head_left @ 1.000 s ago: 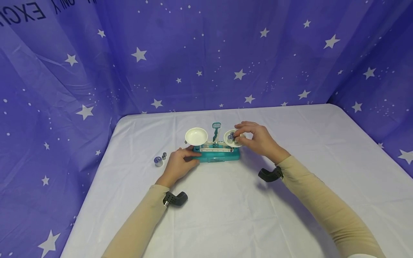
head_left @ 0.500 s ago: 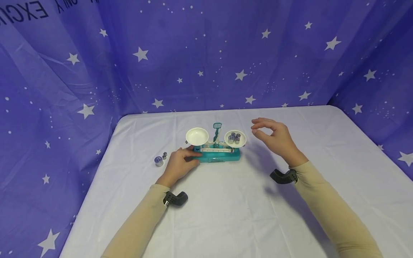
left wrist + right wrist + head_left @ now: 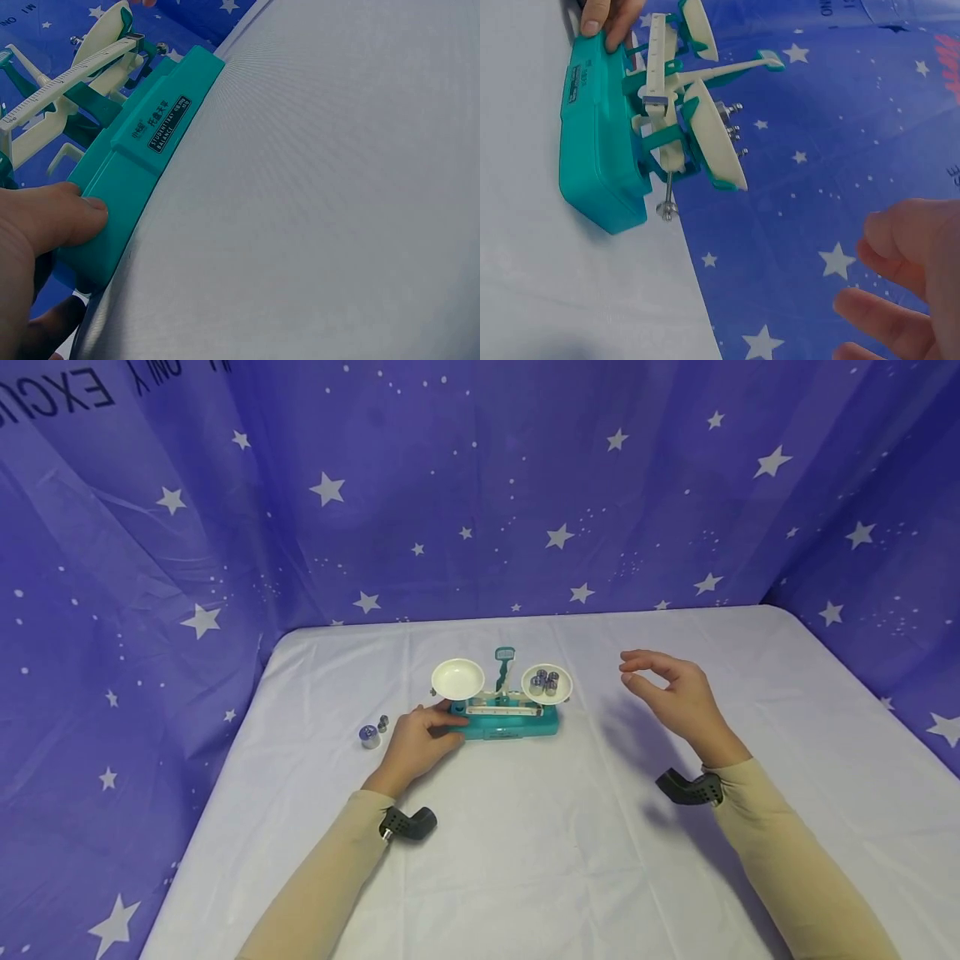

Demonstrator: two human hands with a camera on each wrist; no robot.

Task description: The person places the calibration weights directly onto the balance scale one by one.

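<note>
A teal balance scale (image 3: 517,727) stands on the white-covered table. My left hand (image 3: 415,742) grips the left end of its base, with the thumb (image 3: 79,217) on the front face in the left wrist view. The scale's white left pan (image 3: 457,678) is bare. Several small metal weights (image 3: 544,683) stand close together in the right pan (image 3: 564,688). Off to the right of the scale, my right hand (image 3: 675,697) hovers with loosely bent fingers and holds nothing. In the right wrist view, the knobs of some weights (image 3: 733,133) show above the pan's rim.
A larger metal weight (image 3: 369,737) and a smaller weight (image 3: 383,723) stand on the table just left of my left hand. A blue star-patterned curtain (image 3: 450,493) hangs behind the table (image 3: 525,860) and along both sides.
My right hand has let go of a weight in the right pan and drawn away to the right. The left hand stays on the base.
</note>
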